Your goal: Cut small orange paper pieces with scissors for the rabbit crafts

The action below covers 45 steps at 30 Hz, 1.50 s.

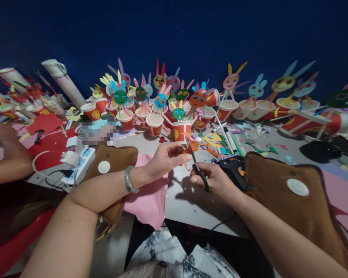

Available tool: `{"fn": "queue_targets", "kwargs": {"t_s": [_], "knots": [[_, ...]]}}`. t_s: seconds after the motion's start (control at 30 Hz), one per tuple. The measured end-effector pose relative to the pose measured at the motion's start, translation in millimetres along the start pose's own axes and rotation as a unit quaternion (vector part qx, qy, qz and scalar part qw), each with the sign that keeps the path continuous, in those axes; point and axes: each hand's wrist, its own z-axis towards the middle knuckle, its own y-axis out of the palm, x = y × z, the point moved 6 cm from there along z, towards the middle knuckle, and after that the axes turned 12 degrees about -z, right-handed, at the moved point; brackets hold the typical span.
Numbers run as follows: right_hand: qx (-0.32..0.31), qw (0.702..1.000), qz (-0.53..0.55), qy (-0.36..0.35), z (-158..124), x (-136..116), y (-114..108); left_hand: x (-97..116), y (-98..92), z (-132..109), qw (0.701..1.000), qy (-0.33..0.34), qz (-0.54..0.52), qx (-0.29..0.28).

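With thumb and fingers pinched, my left hand (168, 157) holds a small piece of orange paper (193, 146) above the table. My right hand (217, 180) grips black-handled scissors (202, 177), whose blades point up and away beside the orange paper. The blades overlap the paper in view; whether they are cutting it I cannot tell. Just beyond my hands stands a red and white paper cup (181, 131) with a green paper rabbit face (179, 113) above it. Pink paper (149, 193) lies under my left forearm.
Several paper cups with rabbit figures line the back. Paper scraps (213, 141) and markers (230, 139) lie beyond my right hand. A black glue gun (233, 172) rests beside a brown pouch (284, 200). Left are another brown pouch (116, 156), a power strip (82, 164) and another person's arm (11, 158).
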Motion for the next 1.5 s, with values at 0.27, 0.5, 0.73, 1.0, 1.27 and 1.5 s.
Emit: {"fn": "queue_targets", "kwargs": {"t_s": [0.27, 0.5, 0.73, 1.0, 1.27, 1.5], "knots": [[-0.004, 1.000, 0.008, 0.008, 0.0, -0.5, 0.9, 1.7, -1.2, -1.8, 1.000, 0.009, 0.015, 0.011], [-0.003, 1.000, 0.007, 0.011, -0.1, -0.6, 0.9, 1.0, -0.7, -2.3, 1.000, 0.001, 0.004, 0.020], [-0.002, 1.000, 0.005, 0.010, 0.1, -2.5, 0.1, 2.3, -1.4, -2.4, 1.000, 0.005, 0.002, 0.022], [-0.006, 1.000, 0.003, 0.004, 0.3, -0.1, 1.2, 5.3, -0.8, -3.6, 1.000, -0.002, 0.006, 0.030], [-0.002, 1.000, 0.011, 0.018, -0.9, -3.6, 0.1, 4.7, -2.5, -2.5, 1.000, 0.011, 0.009, 0.027], [-0.009, 1.000, 0.018, 0.017, -1.7, -2.7, 0.1, 6.2, -5.3, -1.7, 0.999, 0.021, 0.011, 0.041]]}}
